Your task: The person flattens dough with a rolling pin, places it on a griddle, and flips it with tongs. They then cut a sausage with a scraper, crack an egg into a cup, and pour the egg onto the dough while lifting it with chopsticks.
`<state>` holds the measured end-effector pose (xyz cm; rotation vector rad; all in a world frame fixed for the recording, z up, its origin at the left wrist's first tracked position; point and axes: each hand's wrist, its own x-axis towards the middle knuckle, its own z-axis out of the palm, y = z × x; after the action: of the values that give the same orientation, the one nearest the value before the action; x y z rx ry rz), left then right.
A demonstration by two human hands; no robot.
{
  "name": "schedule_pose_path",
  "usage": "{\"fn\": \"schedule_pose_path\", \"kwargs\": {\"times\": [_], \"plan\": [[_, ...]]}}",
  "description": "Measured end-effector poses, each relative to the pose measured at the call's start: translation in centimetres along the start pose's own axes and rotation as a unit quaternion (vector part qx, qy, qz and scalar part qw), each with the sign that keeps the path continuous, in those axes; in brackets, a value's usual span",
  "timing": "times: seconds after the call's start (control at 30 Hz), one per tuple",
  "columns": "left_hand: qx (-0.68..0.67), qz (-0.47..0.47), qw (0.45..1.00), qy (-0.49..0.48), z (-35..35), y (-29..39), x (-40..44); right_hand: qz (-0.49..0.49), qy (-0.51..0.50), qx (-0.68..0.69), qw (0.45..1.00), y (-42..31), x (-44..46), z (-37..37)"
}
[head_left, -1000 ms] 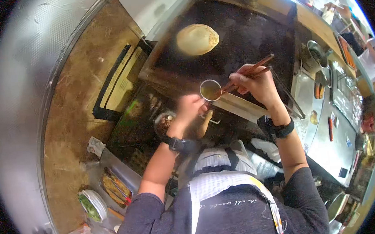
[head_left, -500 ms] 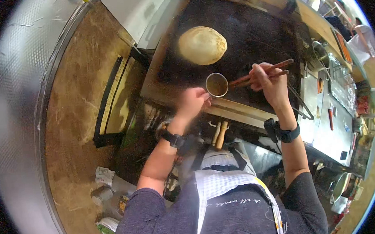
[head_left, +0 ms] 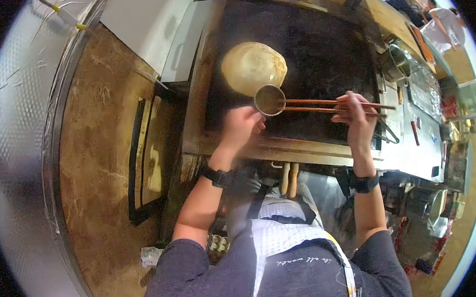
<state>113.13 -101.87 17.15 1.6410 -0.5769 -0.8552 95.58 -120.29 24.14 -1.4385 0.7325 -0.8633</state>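
Observation:
My left hand (head_left: 241, 127) is closed on a small round metal cup (head_left: 263, 111), held by its near left side over the griddle's front part. In my right hand (head_left: 358, 119) is a pair of long reddish-brown chopsticks (head_left: 315, 101). They point left, slightly apart, with their tips in or over the cup; the exact contact is unclear. What the cup contains cannot be made out. Just beyond the cup, a round, pale, puffed flatbread (head_left: 250, 66) with browned patches at its right edge lies on the dark flat griddle (head_left: 325, 48).
Two wooden handles (head_left: 290, 179) stick out below the griddle's front edge. A metal pot (head_left: 394, 63) stands at its right, beside a steel counter (head_left: 422, 135) with small tools. Another person in a white top (head_left: 440, 30) is at the far right.
Both hands have moved slightly; the cup now sits closer to the flatbread in view. The chopsticks have swung nearly level, and my right hand is lower and farther right. The camera view has shifted.

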Motion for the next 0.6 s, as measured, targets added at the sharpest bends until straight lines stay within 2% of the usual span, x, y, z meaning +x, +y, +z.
{"fn": "schedule_pose_path", "kwargs": {"times": [0.1, 0.17, 0.23, 0.3, 0.4, 0.47, 0.6], "plan": [[-0.070, 0.000, 0.997, 0.036, -1.2, -0.7, 0.3, 0.034, 0.135, 0.064, 0.988, 2.0, 1.7, -3.6], [-0.076, -0.001, 0.996, 0.046, -2.1, -1.1, 0.2, 0.060, 0.165, 0.081, 0.981, 4.9, 3.7, -5.3], [-0.087, -0.013, 0.994, 0.065, -2.9, -1.5, -0.1, 0.167, 0.202, 0.137, 0.955, 7.9, 5.9, -6.0], [-0.084, -0.017, 0.994, 0.066, -3.5, -1.9, -0.6, 0.192, 0.205, 0.142, 0.949, 12.0, 8.3, -6.1], [-0.073, -0.054, 0.993, 0.074, -4.4, -2.0, -1.7, 0.243, 0.215, 0.228, 0.918, 16.7, 12.5, -3.0], [-0.071, -0.065, 0.992, 0.075, -4.6, -1.7, -2.6, 0.299, 0.189, 0.268, 0.896, 16.6, 14.3, 0.9], [-0.057, -0.069, 0.993, 0.073, -5.0, -2.4, -3.9, 0.312, 0.144, 0.273, 0.898, 16.8, 16.9, 5.7]]}}
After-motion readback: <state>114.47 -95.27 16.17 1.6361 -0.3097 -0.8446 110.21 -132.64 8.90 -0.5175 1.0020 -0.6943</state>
